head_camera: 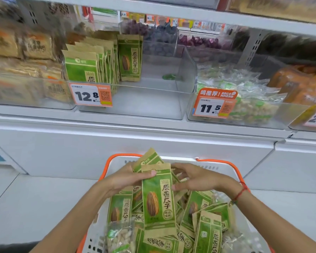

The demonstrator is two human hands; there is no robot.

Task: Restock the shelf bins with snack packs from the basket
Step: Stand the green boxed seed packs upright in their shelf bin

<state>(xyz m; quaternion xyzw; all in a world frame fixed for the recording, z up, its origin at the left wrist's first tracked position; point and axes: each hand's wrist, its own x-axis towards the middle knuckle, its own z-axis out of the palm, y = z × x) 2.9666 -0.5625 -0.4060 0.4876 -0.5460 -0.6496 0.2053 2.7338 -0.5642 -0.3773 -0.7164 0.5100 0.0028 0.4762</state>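
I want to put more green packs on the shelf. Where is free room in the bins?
Free: the middle bin, its floor bare right of the standing packs up to the clear divider, and in front. Crowded: the left bin and the nut bin.

Bright, even shop lighting with soft shadows. Wide-angle bowing bends the shelf edge [153, 123]. Blur smears packs toward nine and ten o'clock; the centre is sharp. Faint glare sits on the clear bins [186, 70].
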